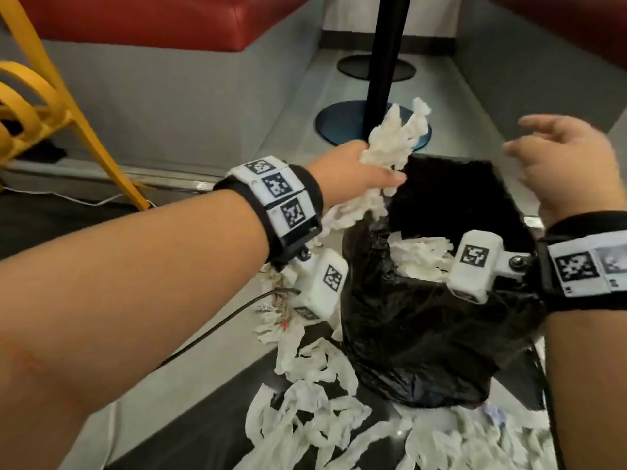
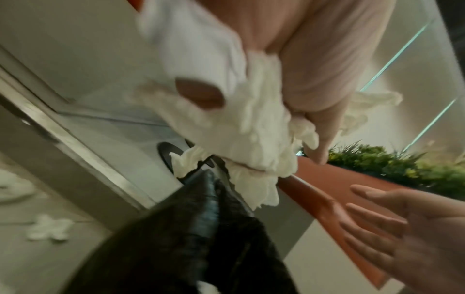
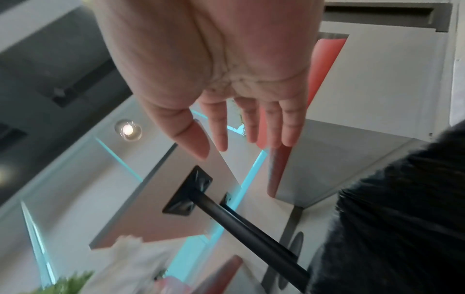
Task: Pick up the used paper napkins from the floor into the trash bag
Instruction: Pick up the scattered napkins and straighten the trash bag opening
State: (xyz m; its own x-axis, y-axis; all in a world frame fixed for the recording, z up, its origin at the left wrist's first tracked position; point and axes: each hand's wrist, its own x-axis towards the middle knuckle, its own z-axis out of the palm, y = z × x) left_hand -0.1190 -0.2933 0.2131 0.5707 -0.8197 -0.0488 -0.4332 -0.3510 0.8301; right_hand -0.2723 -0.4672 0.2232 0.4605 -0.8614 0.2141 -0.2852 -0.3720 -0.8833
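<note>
My left hand [image 1: 356, 171] grips a bunch of crumpled white napkins [image 1: 393, 140] just above the left edge of the open black trash bag [image 1: 424, 327]. The same bunch [image 2: 239, 127] fills the left wrist view, with the bag's folds [image 2: 201, 238] below it. Several napkins [image 1: 420, 256] lie inside the bag. My right hand [image 1: 563, 164] hovers over the bag's right side, fingers [image 3: 251, 123] straight and spread, holding nothing. More napkins [image 1: 315, 385] are strewn on the floor in front of the bag.
A black table post [image 1: 386, 62] on a round base [image 1: 342, 120] stands just behind the bag. A yellow chair [image 1: 44, 106] is at the left, red bench seats [image 1: 152, 18] behind. A black cable [image 1: 217, 327] runs across the floor.
</note>
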